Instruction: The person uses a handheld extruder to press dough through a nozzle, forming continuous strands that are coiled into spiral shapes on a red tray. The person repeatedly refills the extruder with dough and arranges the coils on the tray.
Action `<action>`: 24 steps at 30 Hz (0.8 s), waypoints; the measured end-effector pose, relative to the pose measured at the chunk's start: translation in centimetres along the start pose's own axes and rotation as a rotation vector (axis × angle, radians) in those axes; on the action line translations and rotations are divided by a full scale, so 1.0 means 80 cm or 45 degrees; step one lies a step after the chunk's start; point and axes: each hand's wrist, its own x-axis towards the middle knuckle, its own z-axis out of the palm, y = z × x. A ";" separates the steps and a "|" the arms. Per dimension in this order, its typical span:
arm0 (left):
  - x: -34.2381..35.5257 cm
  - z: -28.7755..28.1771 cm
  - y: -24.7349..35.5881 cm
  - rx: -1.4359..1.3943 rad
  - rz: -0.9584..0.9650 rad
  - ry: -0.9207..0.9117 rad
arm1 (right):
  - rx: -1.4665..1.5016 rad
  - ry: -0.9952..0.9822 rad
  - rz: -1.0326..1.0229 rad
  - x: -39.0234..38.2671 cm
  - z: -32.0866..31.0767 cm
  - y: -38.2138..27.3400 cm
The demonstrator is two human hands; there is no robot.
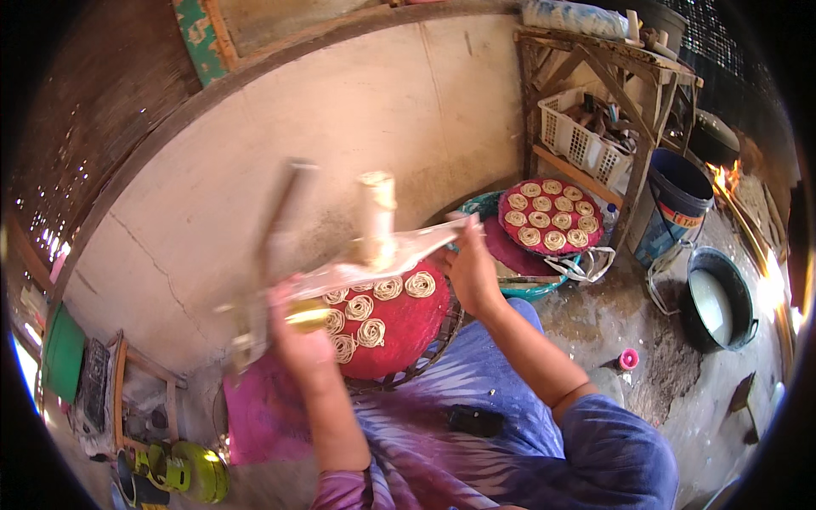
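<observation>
Both my hands hold a hand press, a pale flat board with an upright cylinder on it, raised above a round red tray. My left hand is closed round its left end, beside a long dark bar; motion blurs this side. At the right end, the fingers of my right hand grip the board's edge. Coiled dough rosettes lie in rows on the tray below, partly hidden by the press. Openwork shows round the tray's rim, close to my lap.
A second red tray of rosettes rests on a green basin at the right. Beyond stand a wooden table, a blue bucket, a dark tub with pale liquid and burning sticks. A green gas cylinder is at lower left.
</observation>
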 end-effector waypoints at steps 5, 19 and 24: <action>0.045 -0.078 0.110 0.619 0.405 -0.021 | -2.803 -0.515 0.214 0.074 -0.197 -0.022; 0.073 -0.124 0.019 2.277 0.305 -0.598 | -3.207 -0.658 0.006 0.164 -0.256 -0.024; 0.065 -0.116 -0.010 2.407 0.879 -0.647 | -3.172 -0.503 0.111 0.237 -0.285 0.053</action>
